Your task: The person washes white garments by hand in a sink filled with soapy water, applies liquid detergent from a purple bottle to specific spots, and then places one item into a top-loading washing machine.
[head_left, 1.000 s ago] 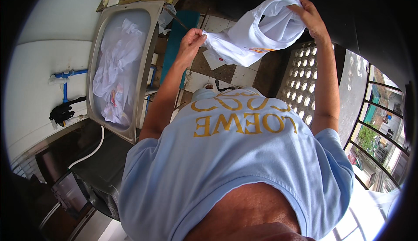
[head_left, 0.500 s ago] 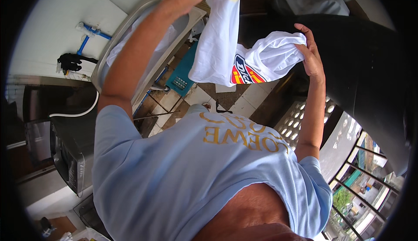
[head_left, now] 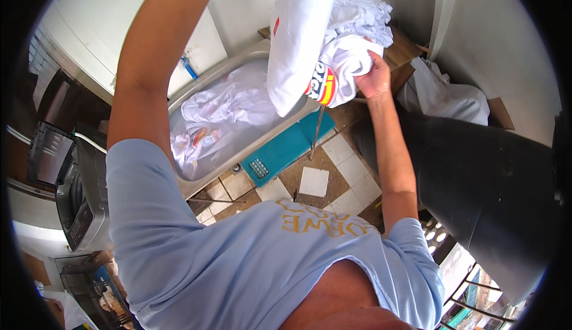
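Observation:
A white T-shirt (head_left: 301, 38) with a red, yellow and dark blue print hangs in front of me at the top of the view. My right hand (head_left: 374, 78) is closed on a bunched part of it, near the print. My left arm reaches up past the upper edge, so the left hand is out of sight. Behind the T-shirt lies a heap of white clothes (head_left: 360, 14) on a brown surface (head_left: 406, 45). To the left, a long basin (head_left: 193, 183) holds water and white garments (head_left: 229, 104), one with a coloured print.
A teal plastic piece (head_left: 289, 148) lies along the basin's near side, above a tiled floor (head_left: 338, 151). At the right stands a large black rounded tank (head_left: 482, 175), with a grey-white cloth bundle (head_left: 447, 97) behind it. A dark washing machine (head_left: 86, 205) is at the left.
The view has swung, bringing the basin's contents and the clothes heap into sight. The T-shirt has moved in front of the heap, still in my right hand. My left hand has left the view.

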### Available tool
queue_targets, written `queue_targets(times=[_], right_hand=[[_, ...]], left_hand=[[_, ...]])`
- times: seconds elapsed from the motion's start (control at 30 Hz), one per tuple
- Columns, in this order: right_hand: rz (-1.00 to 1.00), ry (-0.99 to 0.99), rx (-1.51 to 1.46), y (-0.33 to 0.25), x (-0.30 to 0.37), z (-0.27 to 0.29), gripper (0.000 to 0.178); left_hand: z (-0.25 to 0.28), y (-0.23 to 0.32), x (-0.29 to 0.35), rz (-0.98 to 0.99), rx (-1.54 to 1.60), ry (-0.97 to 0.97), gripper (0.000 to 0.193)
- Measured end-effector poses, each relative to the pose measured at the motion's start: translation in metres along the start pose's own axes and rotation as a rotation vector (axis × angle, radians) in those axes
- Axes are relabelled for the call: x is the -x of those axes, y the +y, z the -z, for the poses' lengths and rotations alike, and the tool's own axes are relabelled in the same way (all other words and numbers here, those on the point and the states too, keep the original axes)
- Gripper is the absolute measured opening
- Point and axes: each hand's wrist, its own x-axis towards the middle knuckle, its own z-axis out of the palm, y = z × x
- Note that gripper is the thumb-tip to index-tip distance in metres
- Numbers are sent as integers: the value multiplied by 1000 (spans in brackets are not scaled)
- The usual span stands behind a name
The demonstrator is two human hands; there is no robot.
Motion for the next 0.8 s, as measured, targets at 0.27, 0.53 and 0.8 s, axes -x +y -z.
queue_targets(times=[0.27, 0.53, 0.8], right_hand=[[-144, -114, 1306, 143, -72, 50, 58], [216, -270, 1869, 258, -106, 58, 71], [-16, -394, 2166, 301, -116, 79, 56]], left_hand=[[43, -144, 116, 245, 70, -266, 12], [54, -319, 338, 538, -288, -50, 20], [33, -384, 441, 919, -451, 20, 16]])
